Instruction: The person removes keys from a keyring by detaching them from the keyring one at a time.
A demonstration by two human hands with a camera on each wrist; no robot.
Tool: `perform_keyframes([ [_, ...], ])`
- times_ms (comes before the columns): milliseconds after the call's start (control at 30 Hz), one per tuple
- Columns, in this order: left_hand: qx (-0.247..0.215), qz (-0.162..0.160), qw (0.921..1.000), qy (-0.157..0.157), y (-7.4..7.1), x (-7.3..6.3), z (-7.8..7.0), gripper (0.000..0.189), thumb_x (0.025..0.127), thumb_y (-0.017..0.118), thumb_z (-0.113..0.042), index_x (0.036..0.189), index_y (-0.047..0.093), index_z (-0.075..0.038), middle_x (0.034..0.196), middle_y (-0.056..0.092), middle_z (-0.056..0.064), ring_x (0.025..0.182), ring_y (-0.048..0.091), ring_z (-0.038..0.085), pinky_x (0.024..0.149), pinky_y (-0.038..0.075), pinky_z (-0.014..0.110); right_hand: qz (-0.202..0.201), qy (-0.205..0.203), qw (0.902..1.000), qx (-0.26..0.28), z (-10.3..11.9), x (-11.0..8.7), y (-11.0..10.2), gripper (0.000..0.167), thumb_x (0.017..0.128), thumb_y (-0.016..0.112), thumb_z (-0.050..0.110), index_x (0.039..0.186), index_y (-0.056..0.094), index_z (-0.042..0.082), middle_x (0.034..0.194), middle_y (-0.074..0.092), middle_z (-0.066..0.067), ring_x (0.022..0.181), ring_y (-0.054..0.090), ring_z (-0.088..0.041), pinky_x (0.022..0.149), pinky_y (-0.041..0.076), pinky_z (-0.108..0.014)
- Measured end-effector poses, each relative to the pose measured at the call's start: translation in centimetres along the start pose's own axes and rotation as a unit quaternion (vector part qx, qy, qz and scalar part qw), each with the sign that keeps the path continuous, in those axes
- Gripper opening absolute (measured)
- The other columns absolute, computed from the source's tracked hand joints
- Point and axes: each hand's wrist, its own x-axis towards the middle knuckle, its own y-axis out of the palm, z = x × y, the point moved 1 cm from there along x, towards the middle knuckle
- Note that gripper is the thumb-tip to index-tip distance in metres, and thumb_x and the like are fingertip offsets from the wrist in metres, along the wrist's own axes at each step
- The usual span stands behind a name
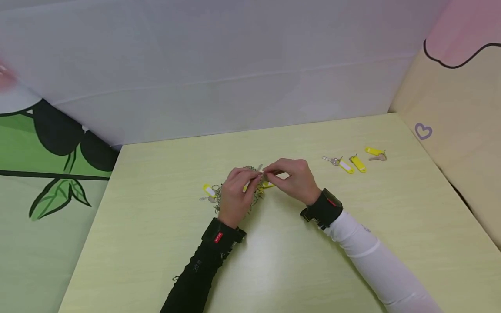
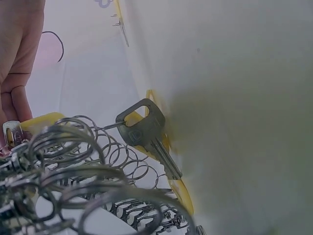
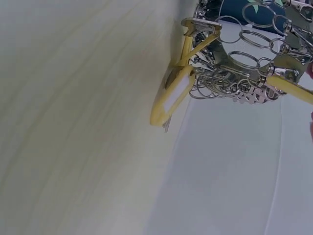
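Note:
My left hand (image 1: 236, 189) bends over a cluster of metal rings and clasps (image 1: 256, 198), its curled thumb and forefinger around a yellow key tag (image 1: 245, 187). Facing it, my right hand (image 1: 296, 179) pinches a small silver key (image 1: 265, 177) at the left fingertips. The fingertips largely hide the key. The left wrist view shows a grey key (image 2: 146, 125) hanging from a ring beside the coiled rings (image 2: 68, 142). In the right wrist view, a yellow tag (image 3: 293, 89) at a metal clasp reaches toward the fingers at the edge. Another yellow tag (image 3: 173, 95) hangs lower.
Left of the cluster lie a yellow tag (image 1: 209, 190) and a key (image 1: 207, 199). At the right back are a yellow tag (image 1: 346, 166) with a key (image 1: 331, 160), another tag (image 1: 358, 164), and a third tag with its key (image 1: 379, 157). White cloth (image 1: 242, 78) stands behind the table.

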Motion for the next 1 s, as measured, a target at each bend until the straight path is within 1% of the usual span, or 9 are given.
perform_keyframes([
  [167, 0.007, 0.001, 0.9999, -0.009, 0.07, -0.07, -0.03, 0.007, 0.097, 0.072, -0.007, 0.101, 0.075, -0.002, 0.096, 0.075, 0.011, 0.095, 0.069, 0.026, 0.083, 0.060, 0.037, 0.023, -0.004, 0.9995, -0.024, 0.08, 0.03, 0.32, 0.016, 0.084, 0.077, -0.010, 0.093, 0.073, 0.003, 0.086, 0.075, -0.007, 0.076, 0.075, -0.016, 0.071, 0.061, -0.028],
  [333, 0.012, 0.001, 0.9999, -0.009, 0.17, -0.10, -0.11, 0.008, 0.099, 0.071, -0.008, 0.102, 0.074, -0.002, 0.095, 0.075, 0.011, 0.090, 0.071, 0.025, 0.080, 0.061, 0.038, 0.029, -0.001, 0.9989, -0.036, 0.11, 0.02, 0.48, 0.018, 0.084, 0.077, -0.011, 0.094, 0.072, 0.003, 0.087, 0.074, -0.005, 0.077, 0.073, -0.015, 0.070, 0.061, -0.028],
  [433, 0.016, 0.000, 0.9999, -0.003, 0.27, -0.12, -0.07, 0.007, 0.098, 0.072, -0.007, 0.102, 0.074, -0.002, 0.094, 0.075, 0.011, 0.089, 0.071, 0.025, 0.082, 0.061, 0.038, 0.032, 0.005, 0.9989, -0.033, 0.12, -0.03, 0.45, 0.019, 0.085, 0.076, -0.012, 0.095, 0.073, 0.003, 0.088, 0.074, -0.005, 0.076, 0.073, -0.015, 0.069, 0.061, -0.027],
  [567, 0.025, 0.004, 0.9996, 0.014, 0.26, -0.05, -0.11, 0.005, 0.097, 0.072, -0.006, 0.100, 0.074, -0.002, 0.093, 0.075, 0.011, 0.091, 0.071, 0.026, 0.085, 0.060, 0.039, 0.032, 0.013, 0.9991, -0.027, 0.17, -0.06, 0.42, 0.018, 0.085, 0.075, -0.012, 0.095, 0.073, 0.003, 0.088, 0.075, -0.007, 0.076, 0.074, -0.015, 0.070, 0.061, -0.027],
  [700, 0.030, 0.010, 0.9993, 0.020, 0.21, -0.03, -0.13, 0.003, 0.098, 0.071, -0.005, 0.099, 0.073, -0.003, 0.093, 0.075, 0.010, 0.091, 0.071, 0.026, 0.085, 0.060, 0.038, 0.017, 0.032, 0.9991, -0.020, 0.28, -0.05, 0.53, 0.011, 0.089, 0.075, -0.007, 0.095, 0.073, 0.001, 0.088, 0.075, -0.009, 0.077, 0.075, -0.017, 0.070, 0.062, -0.028],
  [833, 0.028, 0.009, 0.9995, 0.007, 0.25, -0.11, -0.07, 0.005, 0.099, 0.070, -0.006, 0.100, 0.073, -0.003, 0.095, 0.075, 0.011, 0.090, 0.071, 0.025, 0.082, 0.060, 0.038, 0.003, 0.059, 0.9982, 0.001, 0.42, -0.09, 0.76, 0.007, 0.091, 0.075, -0.004, 0.096, 0.072, 0.000, 0.089, 0.076, -0.010, 0.078, 0.075, -0.017, 0.071, 0.062, -0.028],
  [1000, 0.019, 0.003, 0.9995, -0.025, 0.32, -0.14, -0.03, 0.009, 0.101, 0.068, -0.010, 0.103, 0.073, -0.003, 0.095, 0.075, 0.011, 0.086, 0.070, 0.024, 0.077, 0.060, 0.037, 0.014, 0.053, 0.9984, -0.010, 0.58, -0.21, 0.91, 0.012, 0.091, 0.075, -0.006, 0.098, 0.070, 0.001, 0.093, 0.075, -0.010, 0.081, 0.075, -0.018, 0.072, 0.062, -0.029],
])
